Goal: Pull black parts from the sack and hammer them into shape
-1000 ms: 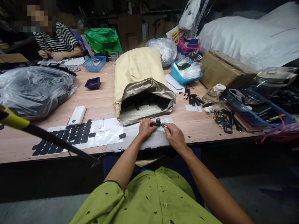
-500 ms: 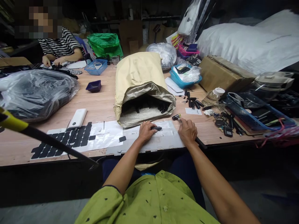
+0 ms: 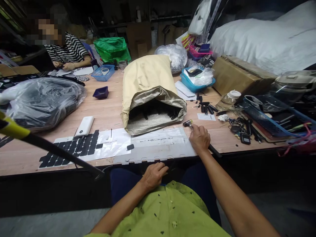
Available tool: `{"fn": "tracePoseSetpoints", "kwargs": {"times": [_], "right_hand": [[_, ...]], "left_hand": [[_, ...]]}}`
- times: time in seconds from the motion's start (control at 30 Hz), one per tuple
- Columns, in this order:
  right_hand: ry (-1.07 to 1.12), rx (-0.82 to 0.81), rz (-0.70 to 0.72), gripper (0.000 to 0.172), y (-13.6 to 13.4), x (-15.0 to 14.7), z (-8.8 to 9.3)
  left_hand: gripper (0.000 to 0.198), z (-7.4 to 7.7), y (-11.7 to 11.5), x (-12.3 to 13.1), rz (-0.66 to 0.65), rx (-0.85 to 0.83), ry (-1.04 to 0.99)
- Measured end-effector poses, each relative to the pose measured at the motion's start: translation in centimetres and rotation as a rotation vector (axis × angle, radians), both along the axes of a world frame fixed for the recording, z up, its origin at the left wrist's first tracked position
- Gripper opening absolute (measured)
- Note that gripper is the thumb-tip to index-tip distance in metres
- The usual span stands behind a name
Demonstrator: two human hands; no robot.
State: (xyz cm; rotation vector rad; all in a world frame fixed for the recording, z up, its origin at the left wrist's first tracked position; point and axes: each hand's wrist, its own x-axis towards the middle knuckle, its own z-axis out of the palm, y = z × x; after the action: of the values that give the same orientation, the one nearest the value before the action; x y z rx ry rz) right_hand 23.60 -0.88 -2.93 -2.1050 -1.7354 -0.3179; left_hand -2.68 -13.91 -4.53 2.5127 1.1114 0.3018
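Head view: left hand (image 3: 153,175) has dropped off the table (image 3: 108,110), grasp unclear; right hand (image 3: 199,138) grips hammer (image 3: 187,123).

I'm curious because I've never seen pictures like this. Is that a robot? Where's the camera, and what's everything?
No robot here: these are a person's two bare hands. The camera is worn on their head, looking forward and down, so you see their green shirt from above. The right hand holds what looks like a hammer. The left hand is just in front of the table's near edge; I can't tell whether it holds anything. On the wooden table lie a big beige sack with its mouth open, a pale board, a purple tray and a clear plastic bag of dark things.
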Motion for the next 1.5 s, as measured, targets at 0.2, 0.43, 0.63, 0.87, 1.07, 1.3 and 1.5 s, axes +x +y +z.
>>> {"fn": "tracePoseSetpoints", "kwargs": {"times": [0.2, 0.43, 0.63, 0.87, 1.07, 1.3, 1.5], "right_hand": [[-0.005, 0.002, 0.002, 0.03, 0.1, -0.1, 0.1], [-0.017, 0.009, 0.011, 0.031, -0.2, -0.1, 0.1], [-0.019, -0.009, 0.006, 0.031, -0.4, -0.2, 0.2], [-0.039, -0.036, -0.003, 0.032, -0.5, -0.6, 0.5], [-0.017, -0.047, -0.006, 0.032, -0.5, -0.7, 0.6], [0.015, -0.078, -0.01, 0.033, -0.3, -0.8, 0.6], [0.027, -0.079, -0.008, 0.032, -0.3, -1.1, 0.9]], "left_hand": [[0.048, -0.3, 0.4, -0.5, 0.319, -0.377, 0.286], [0.022, 4.7, 0.5, 0.6, 0.263, -0.571, 0.128], [0.034, 9.3, 12.2, 1.1, 0.597, -0.392, -0.317], [0.025, 8.2, 24.9, -0.6, 1.179, -0.197, -0.05], [0.028, 7.7, 24.6, -1.3, 1.209, -0.194, 0.002], [0.023, 8.6, 16.7, 0.5, 0.681, 0.067, -0.226], [0.012, 5.7, 13.3, 3.0, 0.445, -0.085, -0.21]]}}
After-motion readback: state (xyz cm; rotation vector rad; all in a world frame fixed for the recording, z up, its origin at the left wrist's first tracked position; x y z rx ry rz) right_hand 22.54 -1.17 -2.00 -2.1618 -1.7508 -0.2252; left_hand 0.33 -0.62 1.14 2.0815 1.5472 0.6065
